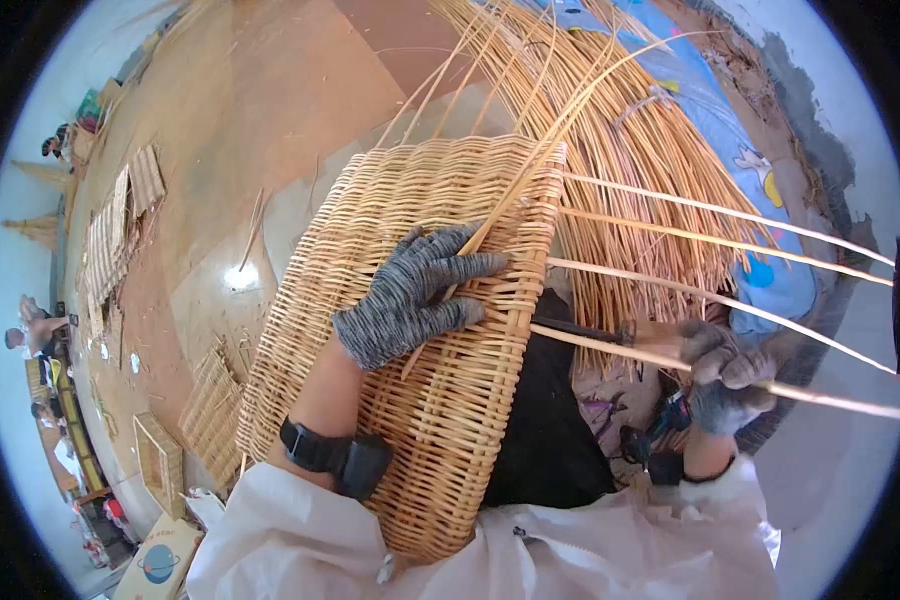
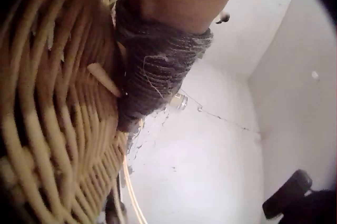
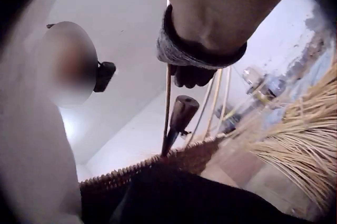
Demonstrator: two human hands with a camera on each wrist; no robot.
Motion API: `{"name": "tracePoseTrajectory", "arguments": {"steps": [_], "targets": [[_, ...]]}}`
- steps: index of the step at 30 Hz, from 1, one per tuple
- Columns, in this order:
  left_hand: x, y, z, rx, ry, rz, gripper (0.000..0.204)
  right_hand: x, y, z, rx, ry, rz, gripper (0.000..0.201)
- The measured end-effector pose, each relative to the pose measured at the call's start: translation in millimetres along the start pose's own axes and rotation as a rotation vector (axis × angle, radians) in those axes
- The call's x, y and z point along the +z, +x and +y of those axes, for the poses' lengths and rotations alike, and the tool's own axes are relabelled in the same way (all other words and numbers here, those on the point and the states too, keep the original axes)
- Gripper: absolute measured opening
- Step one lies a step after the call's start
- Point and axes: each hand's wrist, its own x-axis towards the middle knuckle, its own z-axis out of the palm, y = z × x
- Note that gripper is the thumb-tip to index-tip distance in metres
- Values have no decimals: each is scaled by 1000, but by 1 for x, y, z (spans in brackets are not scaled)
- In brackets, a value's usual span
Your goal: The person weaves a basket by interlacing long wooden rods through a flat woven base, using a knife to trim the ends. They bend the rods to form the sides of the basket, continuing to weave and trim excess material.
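Observation:
A woven wicker panel (image 1: 420,440) slants across the person's lap, with several long rods extending beyond its edges. The gloved left hand (image 1: 410,290) rests on the panel with its fingers extended over the weave, close to its right edge. Long loose strands (image 1: 530,170) run under those fingers. Out to the right, the gloved right hand (image 1: 725,385) has its fingers curled round the lowest wicker rod (image 1: 615,348). Beside this hand, a tool with a wooden handle (image 3: 185,109) and dark shaft points into the panel's edge; a gap separates its handle from the curled fingers (image 3: 195,78).
A large heap of rods (image 1: 660,190) lies on blue patterned sheeting (image 1: 790,275) beyond the panel. Woven pieces (image 1: 110,240) and a frame (image 1: 157,463) lie on the floor at left. A printed box (image 1: 157,560) stands at lower left. Other people sit by the far left wall.

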Motion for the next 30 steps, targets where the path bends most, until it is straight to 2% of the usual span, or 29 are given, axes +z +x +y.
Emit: {"name": "tracePoseTrajectory", "arguments": {"steps": [1,3,6,10,13,14,17,19,20,23,24,25,26,28,30], "targets": [[-2,0,2,-5,-23,13,50,8,19,6,-13,189,-72,65],[-3,4,10,-100,4,-2,51,14,29,25,48,531,-88,66],[0,9,13,-159,15,69,54,27,23,20,44,572,240,63],[11,10,21,-185,63,188,49,11,12,26,-99,656,255,56],[15,11,19,-153,86,223,47,14,18,27,-107,626,325,57],[15,11,18,-147,98,229,47,21,22,21,-60,590,420,56],[15,12,19,-107,95,271,47,55,61,-21,31,614,240,52],[18,10,18,-62,117,296,47,110,86,-33,-26,548,257,50],[18,10,18,-55,146,297,47,116,100,-33,29,432,123,50],[17,12,16,-81,184,276,49,84,97,-24,80,520,-63,56],[16,11,11,-74,174,269,50,71,92,-24,115,108,-156,49],[14,11,10,-82,166,274,51,62,89,-25,97,-421,-273,49],[12,11,11,-89,158,278,51,54,88,-26,47,-831,-389,56],[12,11,14,-98,147,282,51,51,78,-8,334,-1412,-942,43],[14,10,13,-91,175,250,50,41,72,2,663,-1251,-1115,33]]}}
